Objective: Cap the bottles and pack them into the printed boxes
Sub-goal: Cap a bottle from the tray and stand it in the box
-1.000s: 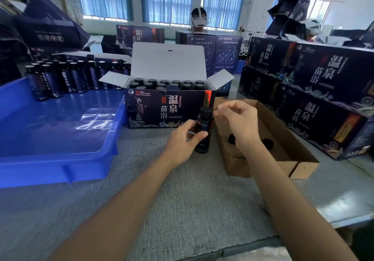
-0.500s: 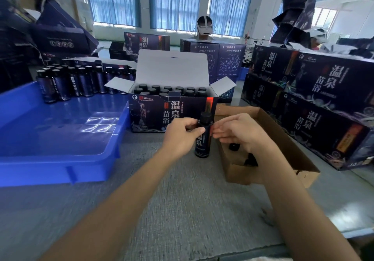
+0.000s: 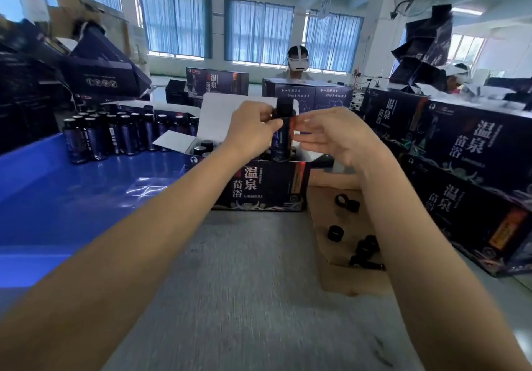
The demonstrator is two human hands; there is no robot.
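Raised off the table [image 3: 244,284], capped bottle [image 3: 282,140] now centre frame above open printed box [image 3: 259,189]: left hand [image 3: 250,134] pinches its shoulder, right hand [image 3: 336,140] slack-fingered beside it; probably rigid, light, slick, so hold below cap.

Holding a capped bottle [image 3: 280,143] upright above the open printed box [image 3: 259,188].
Gripping near the cap with the left hand [image 3: 250,137], right hand [image 3: 336,143] loose-fingered just beside.

The bottle [image 3: 280,143] was dark blue, its cap [image 3: 284,109] black. The printed box [image 3: 259,189] was navy with white characters and an orange strip. The tray [image 3: 57,203] was blue.
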